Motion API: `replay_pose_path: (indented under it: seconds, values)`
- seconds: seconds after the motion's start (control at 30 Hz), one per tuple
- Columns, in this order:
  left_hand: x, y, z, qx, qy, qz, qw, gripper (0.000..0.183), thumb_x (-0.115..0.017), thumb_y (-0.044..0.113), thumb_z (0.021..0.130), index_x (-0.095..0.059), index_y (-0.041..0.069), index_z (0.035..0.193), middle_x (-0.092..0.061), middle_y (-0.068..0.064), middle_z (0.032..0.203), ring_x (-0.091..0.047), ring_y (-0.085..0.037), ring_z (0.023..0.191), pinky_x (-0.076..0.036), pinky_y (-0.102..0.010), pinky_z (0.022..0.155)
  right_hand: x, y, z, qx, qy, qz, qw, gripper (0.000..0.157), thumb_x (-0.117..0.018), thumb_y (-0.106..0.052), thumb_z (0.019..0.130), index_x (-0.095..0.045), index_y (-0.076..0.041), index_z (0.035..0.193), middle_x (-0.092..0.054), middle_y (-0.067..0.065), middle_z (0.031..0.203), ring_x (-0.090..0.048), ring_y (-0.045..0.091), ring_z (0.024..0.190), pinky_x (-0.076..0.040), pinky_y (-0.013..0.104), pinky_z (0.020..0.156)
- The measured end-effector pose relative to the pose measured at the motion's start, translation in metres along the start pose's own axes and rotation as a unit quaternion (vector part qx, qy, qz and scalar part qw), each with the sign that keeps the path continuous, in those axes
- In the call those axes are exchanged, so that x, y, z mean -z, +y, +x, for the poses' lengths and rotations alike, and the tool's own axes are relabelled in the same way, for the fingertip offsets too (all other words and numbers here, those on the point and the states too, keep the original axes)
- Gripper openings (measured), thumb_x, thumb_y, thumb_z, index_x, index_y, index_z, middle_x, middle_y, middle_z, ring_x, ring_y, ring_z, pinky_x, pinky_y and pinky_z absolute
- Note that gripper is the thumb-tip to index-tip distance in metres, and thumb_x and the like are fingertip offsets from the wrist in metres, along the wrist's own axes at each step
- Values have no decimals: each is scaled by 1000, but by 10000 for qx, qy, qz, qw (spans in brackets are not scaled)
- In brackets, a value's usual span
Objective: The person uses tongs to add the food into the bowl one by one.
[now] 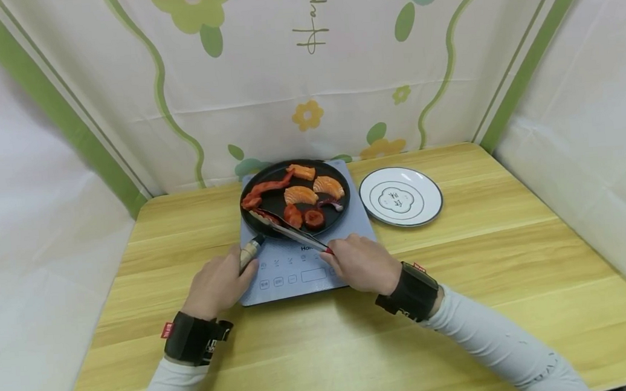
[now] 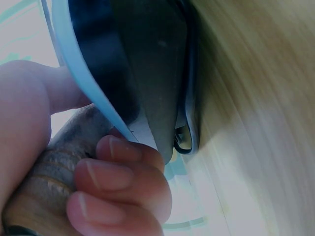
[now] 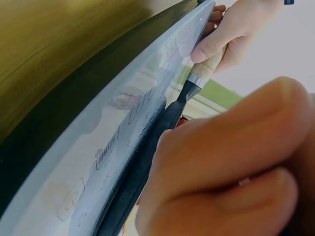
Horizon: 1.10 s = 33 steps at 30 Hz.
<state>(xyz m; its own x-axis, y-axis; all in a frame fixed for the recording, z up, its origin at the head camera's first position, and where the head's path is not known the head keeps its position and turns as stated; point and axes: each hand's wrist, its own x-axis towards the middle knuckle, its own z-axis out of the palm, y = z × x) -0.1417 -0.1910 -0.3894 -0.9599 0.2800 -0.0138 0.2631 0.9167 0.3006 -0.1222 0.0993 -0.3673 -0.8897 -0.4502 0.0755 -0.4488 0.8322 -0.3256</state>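
Observation:
My left hand (image 1: 214, 287) grips the wooden handle (image 1: 248, 253) of a black frying pan (image 1: 276, 201); in the left wrist view its fingers (image 2: 123, 177) curl round that handle. My right hand (image 1: 365, 266) holds metal tongs (image 1: 296, 234) with a red part by the hand. Their tips reach into the pan's left front, at a reddish piece (image 1: 267, 217); whether they clamp it I cannot tell. Around them lie salmon pieces (image 1: 300, 195), a red meat-like strip (image 1: 266, 188), a round tomato-like slice (image 1: 315, 219) and a purple-white piece (image 1: 337, 206).
Beneath the pan is a pale blue induction cooker (image 1: 292, 289) on a wooden table (image 1: 481, 256). To its right stands a white plate (image 1: 377, 182) with a dark rim and printed centre. Printed fabric walls (image 1: 261, 84) enclose the back and sides.

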Motion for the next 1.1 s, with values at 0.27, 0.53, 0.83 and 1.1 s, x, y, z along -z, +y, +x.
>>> replay_pose_path:
  seconds: [0.27,0.53,0.83,1.1]
  values:
    - [0,0,1,5,-9,-23,10000,63,-48,45,97,-37,-2,138,-48,-6,77,-48,-21,68,-36,-34,55,0,-1,0,-57,-30,7,10000,29,-49,-37,99,-50,-19,77,-44,-7,59,-43,7,49,-35,25,45]
    - [1,1,1,37,-61,-25,10000,63,-47,46,97,-37,-1,138,-49,-6,78,-48,-21,68,-36,-34,56,1,-1,0,-53,12,-13,10000,28,-49,-37,99,-50,-19,78,-45,-7,59,-43,6,49,-35,25,45]
    - [1,1,1,60,-79,69,9999,64,-47,44,97,-34,-3,139,-49,-7,77,-48,-21,66,-35,-34,53,7,-1,1,30,340,63,9994,30,-47,-35,100,-49,-17,77,-42,-6,58,-41,7,48,-33,26,44]
    - [0,1,0,24,-33,98,9999,64,-48,44,97,-35,-4,138,-49,-6,77,-48,-21,67,-37,-34,55,9,0,0,6,316,61,9995,30,-48,-35,100,-49,-17,76,-40,-7,57,-39,7,47,-32,25,43]
